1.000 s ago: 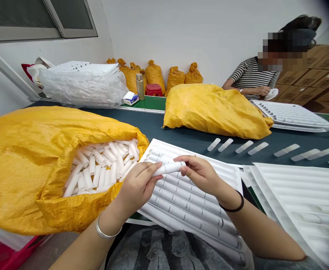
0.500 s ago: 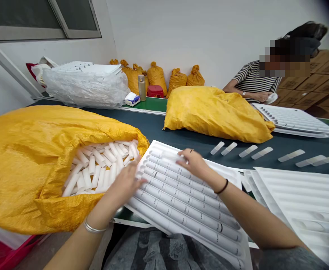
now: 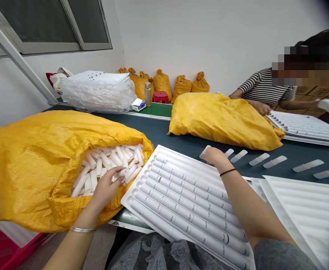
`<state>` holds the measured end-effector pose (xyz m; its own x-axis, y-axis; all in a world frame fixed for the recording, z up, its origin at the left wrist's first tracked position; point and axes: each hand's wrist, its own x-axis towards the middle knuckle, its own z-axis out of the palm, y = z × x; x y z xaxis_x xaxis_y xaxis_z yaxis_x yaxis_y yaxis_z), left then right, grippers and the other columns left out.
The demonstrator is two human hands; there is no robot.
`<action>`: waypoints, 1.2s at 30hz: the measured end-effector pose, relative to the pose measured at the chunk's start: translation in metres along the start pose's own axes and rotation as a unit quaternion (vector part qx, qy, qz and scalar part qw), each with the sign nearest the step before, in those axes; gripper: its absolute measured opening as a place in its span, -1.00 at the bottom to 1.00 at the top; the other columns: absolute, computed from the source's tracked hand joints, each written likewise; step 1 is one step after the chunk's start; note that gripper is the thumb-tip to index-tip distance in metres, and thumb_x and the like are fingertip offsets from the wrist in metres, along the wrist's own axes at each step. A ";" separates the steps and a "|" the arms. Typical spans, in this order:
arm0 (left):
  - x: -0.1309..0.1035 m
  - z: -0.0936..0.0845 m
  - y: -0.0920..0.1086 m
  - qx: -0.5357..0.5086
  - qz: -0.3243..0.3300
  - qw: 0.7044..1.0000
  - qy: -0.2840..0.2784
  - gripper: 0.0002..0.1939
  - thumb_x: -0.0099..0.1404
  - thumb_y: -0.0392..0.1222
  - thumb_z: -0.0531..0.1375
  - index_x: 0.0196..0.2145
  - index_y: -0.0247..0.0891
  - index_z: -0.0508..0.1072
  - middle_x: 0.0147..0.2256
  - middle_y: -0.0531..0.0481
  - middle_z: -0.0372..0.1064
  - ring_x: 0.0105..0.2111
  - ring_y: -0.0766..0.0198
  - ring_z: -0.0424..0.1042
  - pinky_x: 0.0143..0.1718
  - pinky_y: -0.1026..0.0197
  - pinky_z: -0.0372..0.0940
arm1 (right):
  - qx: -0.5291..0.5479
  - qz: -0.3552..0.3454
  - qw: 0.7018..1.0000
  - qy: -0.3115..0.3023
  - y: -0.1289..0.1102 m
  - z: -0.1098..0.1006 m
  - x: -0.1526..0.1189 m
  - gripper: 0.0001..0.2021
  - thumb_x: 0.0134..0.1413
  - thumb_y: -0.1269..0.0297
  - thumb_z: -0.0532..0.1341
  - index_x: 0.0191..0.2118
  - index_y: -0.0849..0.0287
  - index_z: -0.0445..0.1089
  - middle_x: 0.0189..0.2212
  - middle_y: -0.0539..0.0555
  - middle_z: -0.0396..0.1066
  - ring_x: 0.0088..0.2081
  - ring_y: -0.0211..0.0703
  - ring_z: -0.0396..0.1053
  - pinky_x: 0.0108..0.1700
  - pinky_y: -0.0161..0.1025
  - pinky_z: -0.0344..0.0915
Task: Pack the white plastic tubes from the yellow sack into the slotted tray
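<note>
My left hand [image 3: 106, 187] is at the mouth of an open yellow sack [image 3: 51, 150]. Its thumb and fingers close on the end of a white plastic tube [image 3: 122, 173] among many loose ones. Over the dark belt, my right hand [image 3: 215, 156] grips a translucent tube [image 3: 205, 150], whose far end shows past the fingers. Between my hands a white grooved tray [image 3: 155, 153] lies tilted, its near edge by my body. Rows of printed white tubes [image 3: 178, 210] fill most of its grooves; the top groove looks bare where visible.
A line of translucent tubes [image 3: 275, 162] lies on the belt [image 3: 153, 129]. More white trays [image 3: 302, 202] are stacked at right. A second yellow sack [image 3: 220, 118] lies across the belt. Beyond it a co-worker in a striped shirt [image 3: 262, 86] handles another tray [image 3: 313, 125].
My left hand has moved left from the tray into the sack's mouth. My right hand has gone from the tray's top row to the belt and taken hold of a tube. The view has shifted slightly.
</note>
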<state>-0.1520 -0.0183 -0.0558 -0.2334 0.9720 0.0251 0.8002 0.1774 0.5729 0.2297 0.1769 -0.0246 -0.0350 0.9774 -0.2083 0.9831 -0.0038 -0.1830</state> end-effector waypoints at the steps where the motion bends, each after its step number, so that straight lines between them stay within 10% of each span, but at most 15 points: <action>1: -0.002 0.002 0.008 -0.048 0.035 0.998 0.004 -0.65 0.29 -0.07 0.05 -0.01 -0.21 0.36 0.03 -0.08 0.37 0.07 0.11 0.32 0.11 0.09 0.20 | 0.012 -0.042 0.999 -0.004 -0.015 0.003 -0.005 -0.81 0.10 0.25 0.23 -0.37 0.29 0.48 -0.34 0.21 0.50 -0.25 -0.09 0.44 -0.17 -0.22 0.31; 9: -0.002 0.023 0.064 -0.259 0.268 0.926 0.063 -0.74 0.26 -0.23 0.19 -0.07 -0.13 0.40 -0.07 -0.07 0.36 0.06 0.14 0.28 0.15 0.02 0.16 | 0.100 -0.236 0.967 -0.009 -0.125 0.055 -0.026 -0.82 0.02 0.26 0.27 -0.30 0.30 0.44 -0.21 0.19 0.46 -0.13 -0.06 0.39 -0.02 -0.09 0.25; 16: -0.010 0.010 0.058 -0.184 0.200 0.958 0.091 -0.62 0.36 -0.18 0.07 0.13 -0.09 0.23 0.04 -0.08 0.29 0.04 0.16 0.29 0.10 0.05 0.19 | 0.246 -0.293 0.923 0.028 -0.115 0.028 -0.069 -0.75 0.13 0.28 0.14 -0.07 0.21 0.28 -0.28 0.08 0.43 -0.35 -0.18 0.42 -0.27 -0.22 0.36; 22: -0.011 0.001 0.078 -0.051 0.286 0.956 0.044 -0.58 0.38 -0.19 0.03 0.18 -0.11 0.23 -0.14 -0.08 0.37 -0.12 0.19 0.35 -0.08 0.12 0.28 | 0.456 -0.435 0.777 0.005 -0.095 0.010 -0.112 -0.74 0.17 0.24 0.17 -0.04 0.14 0.36 -0.14 0.16 0.40 -0.20 -0.14 0.43 -0.19 -0.19 0.41; 32: -0.024 -0.011 0.101 -0.080 0.284 0.955 -0.005 -0.72 0.34 -0.11 0.10 -0.05 -0.24 0.41 -0.16 -0.11 0.45 -0.14 0.17 0.43 -0.07 0.15 0.32 | 0.321 -0.520 0.786 0.094 -0.075 0.004 -0.128 -0.68 0.21 0.38 0.13 0.08 0.11 0.27 -0.10 0.16 0.42 -0.10 -0.14 0.39 -0.05 -0.16 0.36; 36: -0.030 -0.012 0.104 -0.104 0.269 0.958 -0.006 -0.56 0.34 -0.13 0.09 0.15 -0.23 0.25 -0.11 -0.11 0.43 -0.12 0.19 0.42 -0.09 0.18 0.33 | 0.311 -0.550 0.767 0.108 -0.078 0.006 -0.134 -0.69 0.21 0.42 0.12 0.07 0.13 0.29 -0.13 0.18 0.41 -0.05 -0.12 0.36 -0.01 -0.13 0.34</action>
<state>-0.0680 -0.0310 0.0126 0.1886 0.9160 0.3540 0.6754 -0.3827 0.6304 0.1570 0.0450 0.0115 -0.6854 0.4729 0.5538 0.1012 0.8150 -0.5706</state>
